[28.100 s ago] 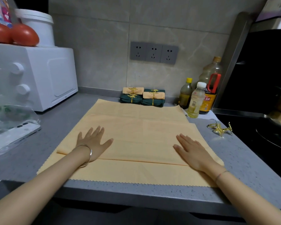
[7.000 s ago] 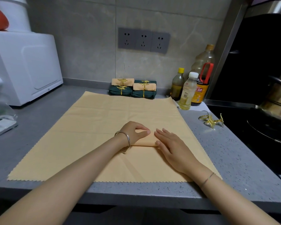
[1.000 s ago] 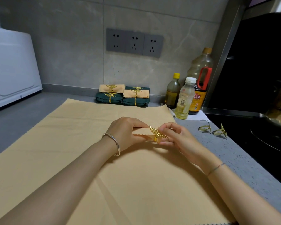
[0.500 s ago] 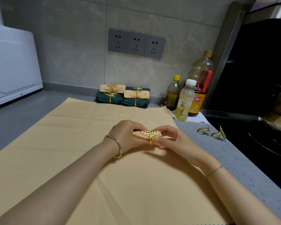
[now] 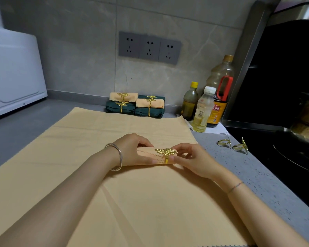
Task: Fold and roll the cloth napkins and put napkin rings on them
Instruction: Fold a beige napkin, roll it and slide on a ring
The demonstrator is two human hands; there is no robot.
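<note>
Head view, left hand (image 5: pixel 132 150), right hand (image 5: pixel 193 161) gripping one roll (image 5: pixel 146 152), two spare rings (image 5: pixel 223 143) (image 5: pixel 240 147)

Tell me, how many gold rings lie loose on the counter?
2. Both lie side by side on the grey counter, right of the peach cloth: left ring nearer the cloth, right ring nearer the stove. More could lie outside the frame.

Two bare forearms, left hand (image 5: pixel 132 150) and right hand (image 5: pixel 194 161) ungloved, silver bangle (image 5: pixel 116 158) of thin doubled loops round the left wrist, fine cord bracelet (image 5: pixel 235 187) with grey and reddish strands round the right wrist, right of and below the bangle.
</note>
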